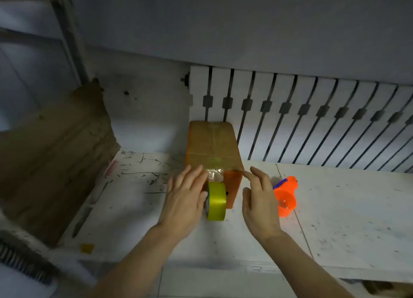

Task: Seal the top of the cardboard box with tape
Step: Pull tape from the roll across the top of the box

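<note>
Head view: tape roll (216,201) between two open hands, against cardboard box (213,144).

Dim light. Your worktop (335,219) is white, scuffed and pen-marked at its left end. Behind it, a grey wall (223,25) above white slats (312,119) with dark gaps. Brown cardboard (51,154) leans at your left.

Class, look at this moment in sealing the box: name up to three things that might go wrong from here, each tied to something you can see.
1. The tape roll hangs off the near end of the cardboard box by a short clear strip; neither hand seems to grip it, so it may peel the tape off.
2. The left hand and right hand press only the near edge; the strip may wrinkle.
3. The orange tape cutter lies beside the right hand and may get knocked.
</note>
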Tool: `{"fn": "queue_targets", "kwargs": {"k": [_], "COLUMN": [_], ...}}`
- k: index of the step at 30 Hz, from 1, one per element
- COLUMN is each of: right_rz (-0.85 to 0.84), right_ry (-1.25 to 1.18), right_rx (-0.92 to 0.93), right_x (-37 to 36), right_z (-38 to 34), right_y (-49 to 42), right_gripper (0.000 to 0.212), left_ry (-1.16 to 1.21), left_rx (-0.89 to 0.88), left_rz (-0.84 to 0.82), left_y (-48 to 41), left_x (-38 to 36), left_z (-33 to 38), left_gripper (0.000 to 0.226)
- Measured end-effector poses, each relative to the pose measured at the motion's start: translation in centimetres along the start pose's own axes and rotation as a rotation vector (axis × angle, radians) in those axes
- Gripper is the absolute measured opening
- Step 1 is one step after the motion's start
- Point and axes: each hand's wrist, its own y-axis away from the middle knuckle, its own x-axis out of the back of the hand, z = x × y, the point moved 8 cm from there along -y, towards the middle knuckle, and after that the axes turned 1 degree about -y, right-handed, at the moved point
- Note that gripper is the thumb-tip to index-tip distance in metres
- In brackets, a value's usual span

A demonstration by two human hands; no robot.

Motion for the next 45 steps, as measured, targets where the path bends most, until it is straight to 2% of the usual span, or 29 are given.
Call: {"fn": "queue_targets", "kwargs": {"k": [4,5,7,9,12,15,19,23,35,41,45], "right_rz": [0.011,0.000,-0.067,-0.145,-0.190,-0.157,-0.196,-0.160,-0.107,-0.138,-0.187], "right_ry": [-0.102,-0.148,-0.270,-0.391,-0.620,-0.865,-1.015,-0.961,-0.966,-0.944,-0.908], "right_rx": [-0.169,-0.203,-0.242,-0.270,-0.303,-0.433,-0.477,-0.403,-0.403,-0.452,-0.476], "right_x": [-2.8,-3.8,-5.5,-6.9,-8.3,-8.8,-9.6,-8.8,-6.3,-6.7,-6.8], "right_z": [2.5,3.1,3.3,2.7,1.5,1.4,0.4,-0.3,-1.7,-2.3,-2.3], "right_y": [-0.6,-0.8,-0.7,-0.2,0.8,1.5,2.4,3.5,6.4,7.7,7.8], "right_gripper": [0.021,0.024,0.046,0.062,0.044,0.036,0.024,0.019,0.017,0.018,0.019], "left_ry": [-0.056,-0.055,-0.074,-0.061,-0.011,-0.026,-0.067,-0.097,-0.026,-0.074,-0.059], "left_rx": [-0.063,-0.065,-0.097,-0.148,-0.151,-0.153,-0.138,-0.153,-0.210,-0.095,-0.014], "left_rz": [0.006,0.018,0.015,-0.056,-0.101,-0.084,-0.048,-0.043,-0.049,-0.146,-0.070], "left_y": [-1.9,-2.5,-3.6,-4.7,-5.9,-6.3,-6.0,-5.3,-2.9,-2.5,-2.1], "left_x": [-2.5,-2.7,-3.4,-4.1,-4.4,-4.6,-4.3,-3.8,-2.7,-2.1,-2.1], "left_z": [-1.2,-1.4,-1.6,-1.7,-2.0,-1.9,-1.7,-1.2,-0.7,0.0,0.1], "left_gripper": [0.057,0.055,0.053,0.055,0.051,0.048,0.047,0.048,0.045,0.042,0.041]}}
